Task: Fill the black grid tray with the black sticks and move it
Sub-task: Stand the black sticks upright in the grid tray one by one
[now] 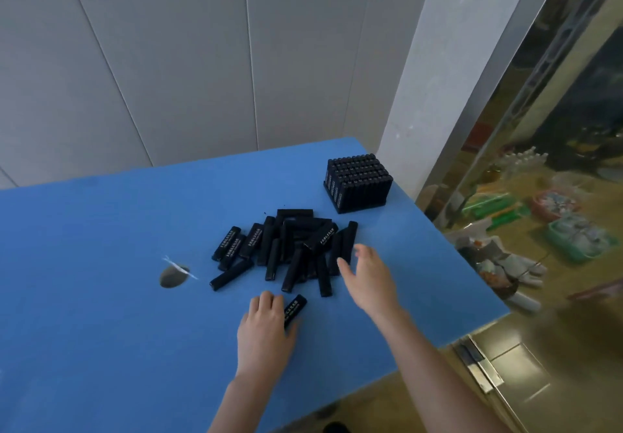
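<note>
Filling looks largely done; surplus sticks lie loose.
Left hand [264, 328], nearside of the pile of black sticks [286, 250], grip curled round one stick [295, 309]; right hand [369, 274] at the pile's right edge, grip spread, empty; black grid tray [359, 181] beyond the pile, seemingly full.

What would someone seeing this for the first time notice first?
The bright blue table dominates, with a loose pile of black sticks heaped at its middle. At the far right corner stands a black grid tray packed with upright sticks. Nearer the camera, the left hand grips one stick while the right hand hovers open beside the pile.
</note>
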{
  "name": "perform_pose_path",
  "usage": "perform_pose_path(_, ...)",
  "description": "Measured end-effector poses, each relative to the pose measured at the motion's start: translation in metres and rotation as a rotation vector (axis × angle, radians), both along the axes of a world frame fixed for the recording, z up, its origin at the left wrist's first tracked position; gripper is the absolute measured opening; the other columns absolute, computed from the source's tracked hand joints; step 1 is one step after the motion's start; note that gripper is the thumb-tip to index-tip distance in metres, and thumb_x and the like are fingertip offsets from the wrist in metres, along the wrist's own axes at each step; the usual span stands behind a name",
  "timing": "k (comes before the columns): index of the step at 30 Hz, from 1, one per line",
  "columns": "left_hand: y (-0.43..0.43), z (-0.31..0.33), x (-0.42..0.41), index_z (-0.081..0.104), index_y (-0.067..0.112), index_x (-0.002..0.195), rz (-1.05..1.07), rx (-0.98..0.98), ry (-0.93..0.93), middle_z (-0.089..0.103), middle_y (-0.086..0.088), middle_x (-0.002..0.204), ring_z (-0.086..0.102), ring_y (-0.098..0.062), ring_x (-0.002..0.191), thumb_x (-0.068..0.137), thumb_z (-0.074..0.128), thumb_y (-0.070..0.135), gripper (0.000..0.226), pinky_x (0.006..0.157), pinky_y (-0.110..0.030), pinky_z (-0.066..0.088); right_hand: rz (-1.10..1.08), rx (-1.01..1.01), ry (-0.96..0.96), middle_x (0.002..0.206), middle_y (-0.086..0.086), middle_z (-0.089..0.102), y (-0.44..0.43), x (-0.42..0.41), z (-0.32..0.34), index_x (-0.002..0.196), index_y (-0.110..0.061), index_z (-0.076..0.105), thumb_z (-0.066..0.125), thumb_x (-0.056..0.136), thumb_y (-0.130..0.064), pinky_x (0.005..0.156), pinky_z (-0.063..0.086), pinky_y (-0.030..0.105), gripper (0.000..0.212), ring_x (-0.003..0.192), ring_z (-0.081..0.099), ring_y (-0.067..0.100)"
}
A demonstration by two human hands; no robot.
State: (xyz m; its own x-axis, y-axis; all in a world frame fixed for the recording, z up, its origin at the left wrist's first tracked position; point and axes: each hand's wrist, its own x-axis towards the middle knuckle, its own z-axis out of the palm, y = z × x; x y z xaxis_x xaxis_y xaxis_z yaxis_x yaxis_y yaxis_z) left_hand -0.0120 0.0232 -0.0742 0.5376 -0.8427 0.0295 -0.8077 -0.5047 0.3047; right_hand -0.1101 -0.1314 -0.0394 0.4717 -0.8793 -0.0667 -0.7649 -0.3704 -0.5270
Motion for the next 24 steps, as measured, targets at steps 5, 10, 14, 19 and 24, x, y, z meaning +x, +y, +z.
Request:
perform_pose_path(5, -0.019, 0.011, -0.009, 0.055, 0.011, 0.075, 0.044, 0.126, 0.042, 0.047, 0.001, 0.07, 0.042, -0.013, 0.057, 0.057, 0.078, 0.02, 0.03, 0.039, -0.014, 0.008, -0.003, -0.005, 0.139, 0.128, 0.009, 0.045, -0.027, 0.025, -0.01, 0.131, -0.004, 0.031, 0.05, 0.09, -0.044, 0.081, 0.045, 0.033, 0.061, 0.116, 0.047, 0.024)
perform_pose_path(10, -0.036, 0.018, -0.015, 0.053, 0.01, 0.083, 0.174, 0.267, 0.087, 0.047, -0.002, 0.075, 0.037, -0.013, 0.06, 0.056, 0.082, 0.027, 0.044, 0.039, -0.019, 0.013, 0.078, -0.054, 0.225, 0.112, 0.011, 0.057, -0.042, 0.033, -0.018, 0.123, -0.003, 0.03, 0.05, 0.091, -0.027, 0.071, 0.049, 0.036, 0.044, 0.099, 0.059, 0.029)
perform_pose_path(14, -0.038, 0.014, -0.007, 0.03, 0.015, 0.09, 0.374, 0.195, 0.126, 0.031, 0.007, 0.072, 0.043, -0.02, 0.07, 0.093, 0.037, 0.011, 0.009, 0.051, -0.025, 0.027, 0.114, 0.057, 0.144, 0.096, 0.008, 0.057, -0.058, 0.027, -0.013, 0.116, -0.003, 0.031, 0.044, 0.094, -0.023, 0.061, 0.041, 0.034, 0.032, 0.09, 0.059, 0.033)
perform_pose_path(19, -0.068, 0.028, 0.001, 0.04, 0.014, 0.098, 0.466, -0.014, 0.095, 0.045, 0.001, 0.096, 0.053, -0.026, 0.077, 0.098, 0.032, 0.027, 0.015, 0.058, -0.029, 0.031, 0.084, 0.352, -0.213, 0.068, -0.001, 0.044, -0.056, 0.007, -0.008, 0.098, -0.008, 0.037, 0.046, 0.092, -0.012, 0.048, 0.032, 0.027, 0.012, 0.057, 0.044, 0.019)
perform_pose_path(24, -0.096, 0.023, 0.008, 0.047, 0.012, 0.1, 0.443, 0.144, 0.056, 0.047, -0.001, 0.11, 0.059, -0.02, 0.09, 0.096, 0.037, 0.043, 0.032, 0.059, -0.028, 0.033, 0.17, 0.414, -0.328, 0.066, 0.002, 0.042, -0.044, -0.006, -0.003, 0.094, -0.012, 0.04, 0.05, 0.09, -0.011, 0.047, 0.032, 0.022, 0.011, 0.054, 0.039, 0.015)
